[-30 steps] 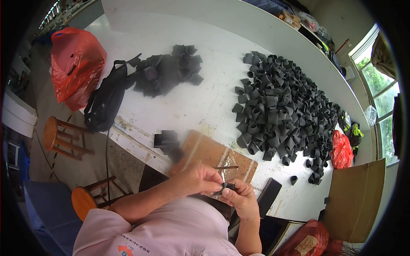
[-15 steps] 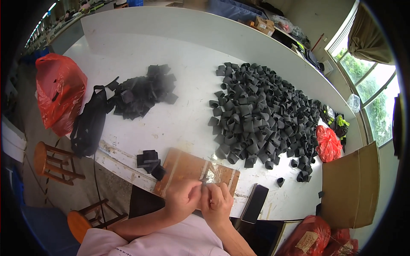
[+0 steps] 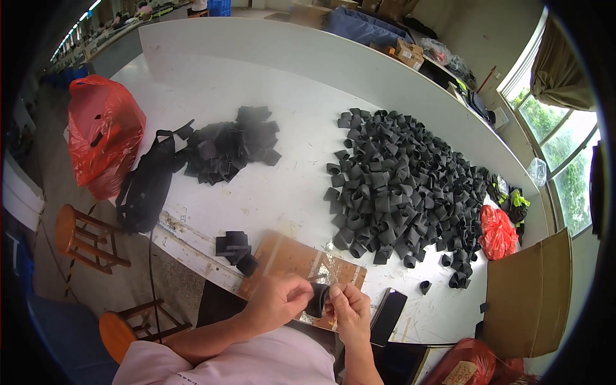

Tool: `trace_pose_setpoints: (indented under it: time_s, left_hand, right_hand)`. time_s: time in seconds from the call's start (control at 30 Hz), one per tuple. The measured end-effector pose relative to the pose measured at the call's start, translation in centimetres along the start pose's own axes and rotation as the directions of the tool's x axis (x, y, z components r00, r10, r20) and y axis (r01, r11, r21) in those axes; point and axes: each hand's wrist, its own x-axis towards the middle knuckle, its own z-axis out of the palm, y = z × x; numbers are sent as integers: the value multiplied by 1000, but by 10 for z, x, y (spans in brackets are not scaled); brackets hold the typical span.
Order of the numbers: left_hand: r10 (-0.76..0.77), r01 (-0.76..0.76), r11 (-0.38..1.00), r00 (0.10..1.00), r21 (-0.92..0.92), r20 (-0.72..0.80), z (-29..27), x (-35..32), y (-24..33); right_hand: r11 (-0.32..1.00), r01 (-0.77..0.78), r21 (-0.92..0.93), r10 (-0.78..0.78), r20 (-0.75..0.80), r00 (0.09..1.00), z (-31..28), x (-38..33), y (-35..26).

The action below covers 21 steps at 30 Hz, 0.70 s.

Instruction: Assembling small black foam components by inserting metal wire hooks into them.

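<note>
A black fabric loop (image 3: 317,300), curled into a short tube, is held between my hands above a brown board (image 3: 273,253). My right hand (image 3: 352,314) pinches the loop's right edge between thumb and fingers. At its left edge the closed fingers of my left hand (image 3: 279,303) grip it, though the fingertips are partly hidden. Several flat black fabric pieces (image 3: 234,247) lie beside the board's left edge. Farther off on the left is a larger heap of flat black pieces (image 3: 221,147). A big pile of curled black loops (image 3: 401,179) covers the table's right side.
A phone (image 3: 388,316) lies right of the board, near a single loop (image 3: 425,287). Red plastic bags (image 3: 106,138) and a black bag (image 3: 147,186) stand at the left table edge. A cardboard sheet (image 3: 526,295) rises at the right. A low white partition (image 3: 269,48) bounds the back.
My hands have moved apart slightly, and the black loop now shows between them, opened into a tube. The whole view has shifted a little, moving the scene right and down.
</note>
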Motion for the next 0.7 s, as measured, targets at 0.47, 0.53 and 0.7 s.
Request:
trace_pose_setpoints:
  time_s: [0.47,0.53,0.7]
  left_hand:
    - [50,-50,956,999,-290,-9,13,3,-11]
    - [69,-80,968,996,-239,-52,15,2,-15]
    - [-45,23,924,998,-381,-49,12,-2,-17]
  right_hand:
    - [975,222,-12,-222,-75,972,14,7,15]
    - [955,254,-156,-269,-82,960,14,5,13]
    - [849,335,-408,-401,-87,912,16,2,13]
